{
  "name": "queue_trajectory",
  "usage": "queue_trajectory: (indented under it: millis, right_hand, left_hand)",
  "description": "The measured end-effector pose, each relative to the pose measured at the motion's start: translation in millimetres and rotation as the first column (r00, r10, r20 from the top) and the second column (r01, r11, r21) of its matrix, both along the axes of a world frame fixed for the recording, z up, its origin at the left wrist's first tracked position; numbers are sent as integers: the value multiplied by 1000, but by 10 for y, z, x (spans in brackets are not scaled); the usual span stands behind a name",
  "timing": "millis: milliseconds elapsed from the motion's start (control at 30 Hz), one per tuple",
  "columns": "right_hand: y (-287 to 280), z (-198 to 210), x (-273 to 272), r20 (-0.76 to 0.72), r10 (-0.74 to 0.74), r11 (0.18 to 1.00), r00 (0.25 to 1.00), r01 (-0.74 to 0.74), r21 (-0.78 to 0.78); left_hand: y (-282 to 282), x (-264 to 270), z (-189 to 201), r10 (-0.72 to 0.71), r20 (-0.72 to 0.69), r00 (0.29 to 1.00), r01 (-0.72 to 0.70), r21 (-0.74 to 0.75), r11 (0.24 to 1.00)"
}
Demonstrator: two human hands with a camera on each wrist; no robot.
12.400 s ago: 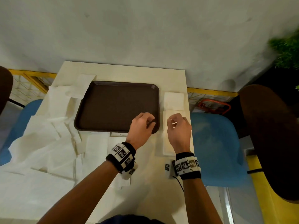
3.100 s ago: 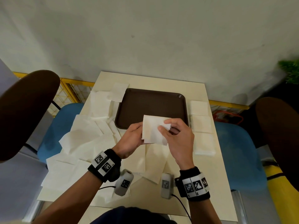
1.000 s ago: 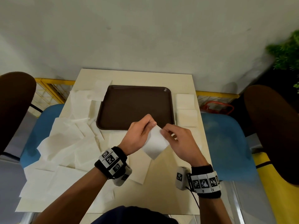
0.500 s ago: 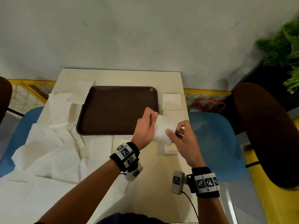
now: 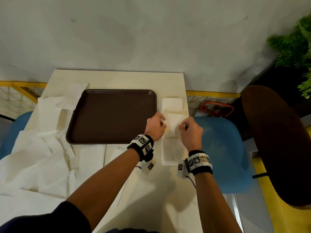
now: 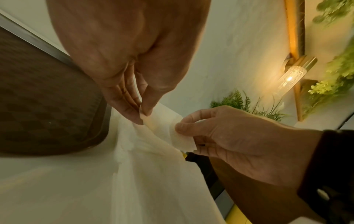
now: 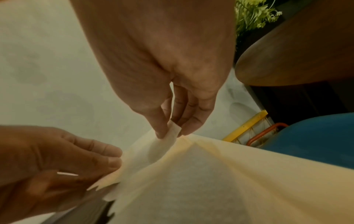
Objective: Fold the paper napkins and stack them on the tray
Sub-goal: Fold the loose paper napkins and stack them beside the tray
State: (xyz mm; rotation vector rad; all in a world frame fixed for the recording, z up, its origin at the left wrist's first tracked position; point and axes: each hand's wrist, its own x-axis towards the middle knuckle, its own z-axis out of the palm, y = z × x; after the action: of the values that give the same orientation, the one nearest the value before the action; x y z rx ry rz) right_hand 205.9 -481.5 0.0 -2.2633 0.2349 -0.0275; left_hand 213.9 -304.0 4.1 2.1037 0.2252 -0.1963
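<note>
Where our forearms cross the cream table (image 5: 117, 78), they hide part of its surface, and the loose sheets (image 5: 33, 165) run off the left edge, so we cannot count them. The dark brown tray (image 5: 109, 115), rectangular with rounded corners, holds nothing. Right of it lie 3 thin folded squares in a row; our hands hold the middle napkin (image 5: 174, 125) low over the table. Our left hand (image 5: 155, 126) pinches its left corner, our right hand (image 5: 191, 130) its right corner, thumb against fingertips.
</note>
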Motion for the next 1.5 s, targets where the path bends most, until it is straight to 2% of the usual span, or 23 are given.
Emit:
queue_trajectory:
  millis: [267,467,600,800,1033,1167,1333,1500]
  right_hand:
    - [-48,-226,180,-113,25,992,993,-39,-122]
    - [17,-172,131,-164,7,987,986,-33,-157]
    - [92,-51,-2,-68,-13,983,998,0,-185]
    - [422,227,-381,119,4,996,993,7,-90]
    - [1063,308,-1098,154,98,995,983,-100,3]
    - [1414,119,-1396,56,160,987,986,-160,2]
    - [1772,-143,-1534,-193,241,941,951,-278,-193]
    - [1953,-281,-1559,-280,280,877,918,-363,-315]
  left_hand:
    - [-110,82,-161,-57,-89,994,76,226,971]
    - [-101,49,-121,-167,-100,981,190,309,932]
    - [44,-82,16,-191,-28,981,192,282,940]
    - [573,-574,276,-133,152,979,107,167,980]
    - [1416,-1406,356,-56,198,979,34,113,993]
    - [1788,-1767,99,-14,133,991,-12,193,981]
    - [1992,-2036,-192,-128,-41,991,134,376,917]
    - [2010,-2182,-229,-167,-102,981,194,423,885]
